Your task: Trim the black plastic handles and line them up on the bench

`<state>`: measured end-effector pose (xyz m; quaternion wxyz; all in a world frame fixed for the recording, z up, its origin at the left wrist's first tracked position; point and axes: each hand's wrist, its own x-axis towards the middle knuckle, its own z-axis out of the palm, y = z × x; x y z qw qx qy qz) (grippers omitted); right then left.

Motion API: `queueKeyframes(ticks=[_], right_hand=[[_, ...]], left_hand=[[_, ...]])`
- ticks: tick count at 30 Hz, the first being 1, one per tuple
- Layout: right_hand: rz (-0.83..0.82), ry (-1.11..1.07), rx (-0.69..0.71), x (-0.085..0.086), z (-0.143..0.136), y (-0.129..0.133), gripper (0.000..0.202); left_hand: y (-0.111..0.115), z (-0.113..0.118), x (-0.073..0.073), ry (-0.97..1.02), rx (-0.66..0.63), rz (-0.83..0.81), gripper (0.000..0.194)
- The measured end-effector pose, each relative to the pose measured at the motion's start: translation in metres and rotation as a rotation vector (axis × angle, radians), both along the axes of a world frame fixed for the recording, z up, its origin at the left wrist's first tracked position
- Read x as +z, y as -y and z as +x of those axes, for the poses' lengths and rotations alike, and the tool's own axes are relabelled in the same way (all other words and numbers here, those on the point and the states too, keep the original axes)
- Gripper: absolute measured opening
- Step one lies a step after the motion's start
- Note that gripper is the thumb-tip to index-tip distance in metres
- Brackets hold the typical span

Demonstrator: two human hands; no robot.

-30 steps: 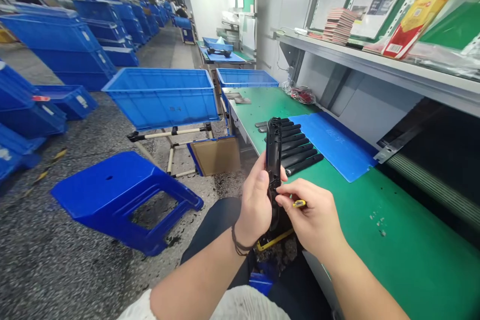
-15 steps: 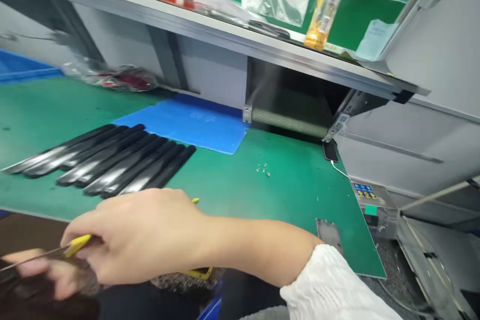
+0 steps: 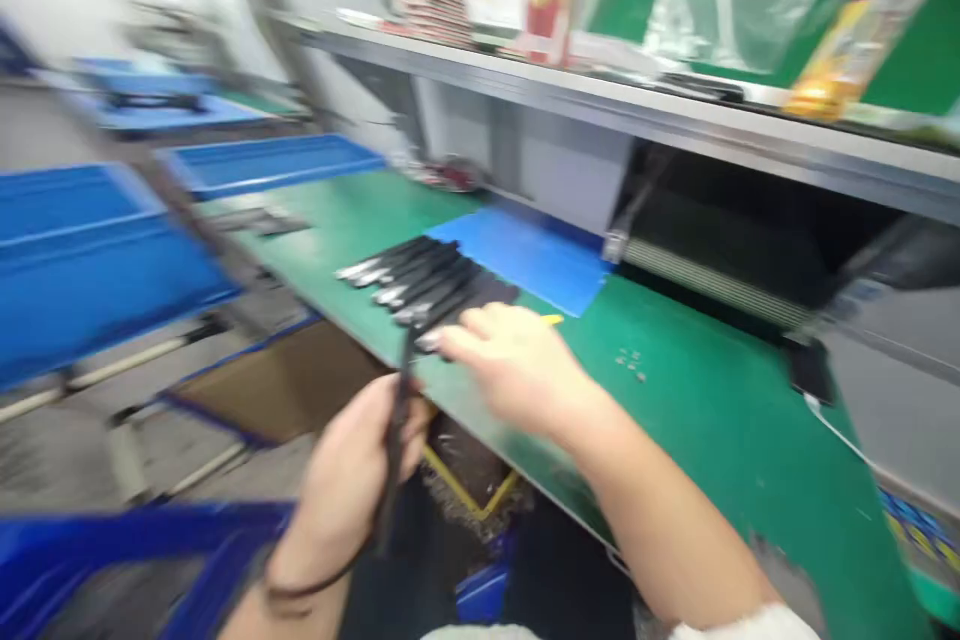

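My left hand is closed around a long, narrow black strip, which stands up at a slant in front of the bench edge. My right hand is above the bench edge, its fingers curled close to the strip's upper end; blur hides whether they touch it. A small yellow end of a slim knife shows behind this hand, its blade not visible. Beyond both hands, a row of similar black strips with shiny ends lies side by side on the green bench top.
A blue sheet lies behind the strips. Small bits and a phone with a white cable are to the right. A metal shelf runs above. Blue trays stand at left; a brown-bottomed box is below.
The view has swung left, bringing the blue trays in. The yellow-handled knife's blade showed before my right hand; now only its yellow end shows. My left hand with the strip has come into clear view.
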<state>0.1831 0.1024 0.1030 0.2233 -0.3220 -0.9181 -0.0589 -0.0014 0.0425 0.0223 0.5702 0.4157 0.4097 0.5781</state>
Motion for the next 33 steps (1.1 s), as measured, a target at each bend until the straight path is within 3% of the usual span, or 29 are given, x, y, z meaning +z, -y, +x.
queueKeyframes(ticks=[2,8,16,24,33], right_hand=[[0.098,-0.041,-0.024,0.001,0.008,-0.008,0.020],[0.175,-0.132,0.036,-0.009,0.013,-0.015,0.053],[0.295,-0.097,-0.051,-0.012,0.004,-0.011,0.060],[0.382,-0.110,-0.083,-0.017,-0.001,-0.013,0.056],[0.330,-0.119,-0.097,-0.024,-0.011,-0.008,0.057]], left_hand=[[0.002,-0.006,-0.005,-0.061,0.043,-0.060,0.035],[0.013,-0.019,-0.004,-0.245,-0.030,0.044,0.039],[0.019,-0.018,-0.001,-0.304,0.025,0.087,0.038],[0.012,-0.006,-0.010,-0.157,-0.027,0.037,0.045],[0.000,0.010,0.000,0.047,-0.009,0.014,0.042]])
